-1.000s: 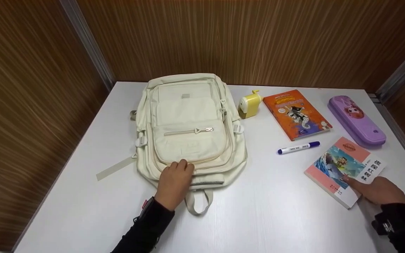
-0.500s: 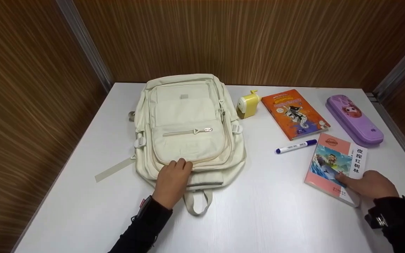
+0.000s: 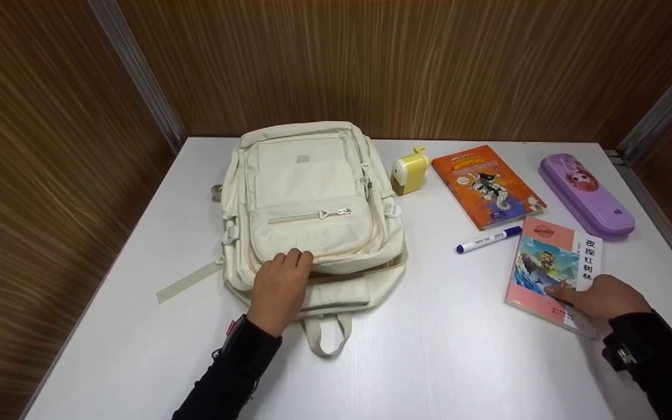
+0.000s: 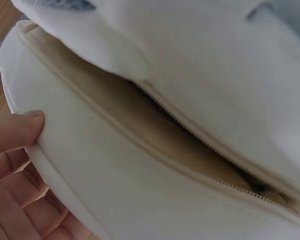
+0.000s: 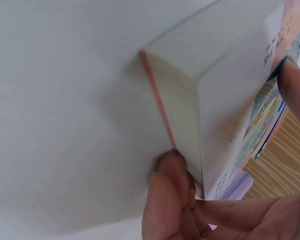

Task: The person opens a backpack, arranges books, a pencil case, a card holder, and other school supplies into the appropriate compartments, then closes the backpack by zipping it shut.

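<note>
Cream fabric gapes along an undone zip (image 4: pixel 190 126). The backpack (image 3: pixel 312 186) lies flat on the tabletop (image 3: pixel 441 350); the left hand (image 3: pixel 280 294) pinches its cloth beside the gap, apparently to hold it apart. The right hand's (image 3: pixel 613 300) closed grip has the pink book (image 3: pixel 552 256), near the marker (image 3: pixel 487 240), thumb above, fingers beneath, likely supporting its weight.
</note>
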The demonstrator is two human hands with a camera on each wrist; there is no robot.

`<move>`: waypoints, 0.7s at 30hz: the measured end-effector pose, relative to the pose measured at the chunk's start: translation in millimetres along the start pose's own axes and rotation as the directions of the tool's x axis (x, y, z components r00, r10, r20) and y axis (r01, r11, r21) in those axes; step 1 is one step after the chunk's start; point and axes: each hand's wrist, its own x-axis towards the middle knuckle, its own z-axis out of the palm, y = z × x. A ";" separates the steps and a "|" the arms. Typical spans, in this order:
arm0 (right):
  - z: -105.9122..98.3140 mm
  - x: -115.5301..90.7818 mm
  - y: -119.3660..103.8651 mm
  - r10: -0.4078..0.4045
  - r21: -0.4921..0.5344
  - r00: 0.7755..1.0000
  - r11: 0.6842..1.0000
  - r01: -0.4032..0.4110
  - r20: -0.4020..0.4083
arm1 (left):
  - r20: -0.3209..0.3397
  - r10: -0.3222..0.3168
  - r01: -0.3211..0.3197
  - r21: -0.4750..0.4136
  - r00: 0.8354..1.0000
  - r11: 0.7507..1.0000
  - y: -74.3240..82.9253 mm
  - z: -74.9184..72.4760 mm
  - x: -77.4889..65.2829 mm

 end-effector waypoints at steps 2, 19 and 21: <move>-0.4 1.6 -0.3 0.012 0.015 1.000 1.000 -0.013 0.006 | -0.020 -0.004 0.004 0.007 1.000 1.000 -1.9 -1.7 3.9; -0.9 10.8 6.5 0.086 0.126 0.996 0.988 -0.084 -0.008 | -0.090 -0.028 0.028 0.007 0.996 1.000 -7.2 -9.4 25.8; -0.5 12.7 7.2 0.096 0.147 0.995 0.985 -0.094 -0.008 | -0.089 -0.027 0.027 0.004 0.996 1.000 -7.0 -9.5 25.1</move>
